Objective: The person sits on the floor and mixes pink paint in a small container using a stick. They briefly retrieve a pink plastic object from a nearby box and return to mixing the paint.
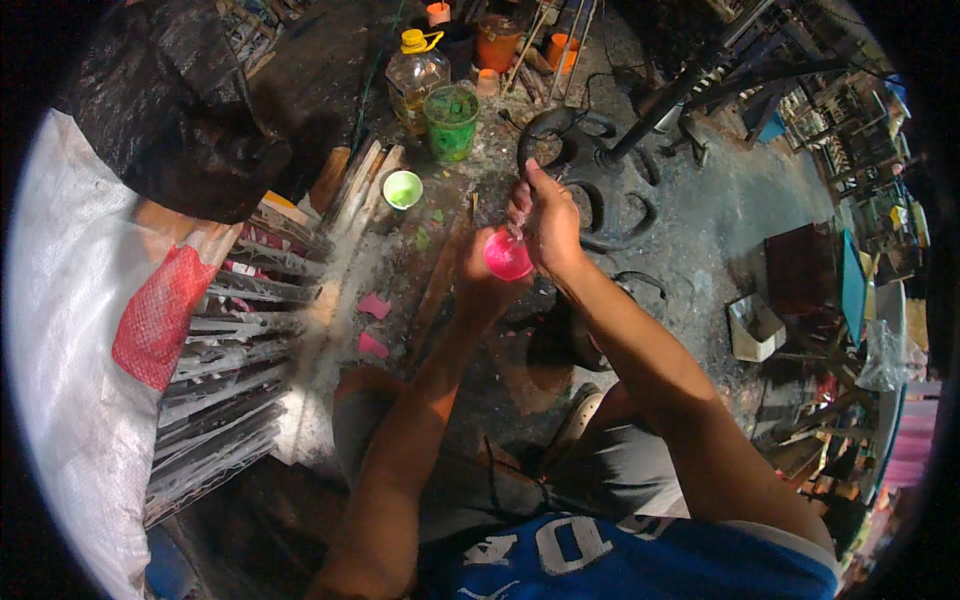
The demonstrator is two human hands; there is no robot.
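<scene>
My left hand (478, 268) is closed round a small bright pink cup (508, 256), its open mouth facing up. Close above the cup's rim is my right hand (552, 222), its fingers curled together and the thumb pointing away from me. Whatever those fingers pinch, if anything, is too small to make out. On the ground beyond and to the left sits a small white bowl (403, 190) with light green inside. Pink scraps (374, 305) lie on the ground left of my left forearm.
A green-stained bucket (451, 125) and a clear jug with a yellow cap (414, 75) stand ahead. To the right is a dark metal stand base (605, 190) with curled feet. A wooden slatted rack (240, 350) and a white sack (70, 350) are at left.
</scene>
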